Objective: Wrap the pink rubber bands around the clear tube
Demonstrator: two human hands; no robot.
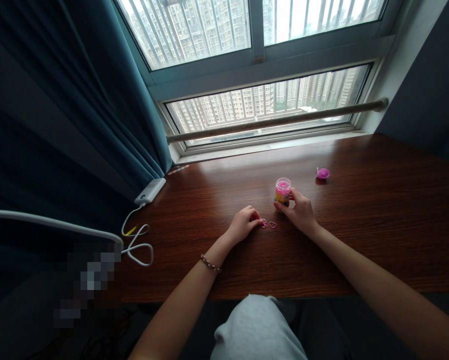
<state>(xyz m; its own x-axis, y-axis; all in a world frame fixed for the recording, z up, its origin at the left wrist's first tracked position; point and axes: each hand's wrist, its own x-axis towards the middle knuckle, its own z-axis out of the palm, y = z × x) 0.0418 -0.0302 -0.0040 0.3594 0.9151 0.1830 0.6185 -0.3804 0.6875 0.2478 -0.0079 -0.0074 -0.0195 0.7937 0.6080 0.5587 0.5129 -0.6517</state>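
My right hand [301, 211] is wrapped round a small clear jar [283, 189], which stands upright with its mouth uncovered. Pink contents show through the glass-like wall, above a yellow and dark label. To the left of the jar, my left hand [244, 224] has its fingertips pinched at the tabletop on a small pink loop, like an elastic hair tie [264, 223]. A second pink hair tie [272, 225] lies flat just right of those fingertips. Further back on the right lies a bright pink rounded piece [322, 173], possibly the jar's lid.
The brown wooden table [378, 225] runs up to a barred window [269, 105]. At the left, a white power strip or adapter [151, 191] trails a looped white cable [144, 245] beside a blue curtain [134, 115]. A flat strip of coloured dots [178, 169] lies near the sill.
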